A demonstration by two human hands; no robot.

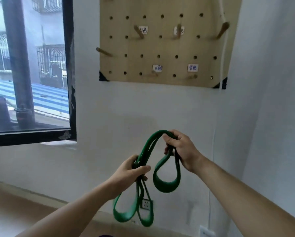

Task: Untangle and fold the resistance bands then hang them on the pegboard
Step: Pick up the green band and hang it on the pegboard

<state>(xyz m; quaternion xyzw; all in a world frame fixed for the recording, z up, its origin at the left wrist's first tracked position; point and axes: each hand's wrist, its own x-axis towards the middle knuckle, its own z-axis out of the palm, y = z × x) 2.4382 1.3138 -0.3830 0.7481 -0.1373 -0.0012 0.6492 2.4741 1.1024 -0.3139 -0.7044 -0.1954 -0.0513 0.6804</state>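
both hands raised in front of a white wall (109,117), below the pegboard (167,53); left hand (131,171) curled round a bunch of strands of the green resistance band (163,183), thumb across the front; right hand (181,147) higher and to the right, fingers closed on the band where it arches over; the band runs up from the left hand in a hump to the right hand; one wide loop hangs below the right hand; two more loops hang below the left hand, low ends blurred; band held in the air, well apart from the pegboard; pegboard pale wood, rows of holes, wooden pegs (139,31) sticking out, small white labels (192,67) with handwriting too blurred to read; black corner brackets at its lower corners; white cord (224,48) down its right side; window (30,65) at left, buildings outside; wall socket (146,204) low, partly behind the hanging loops.
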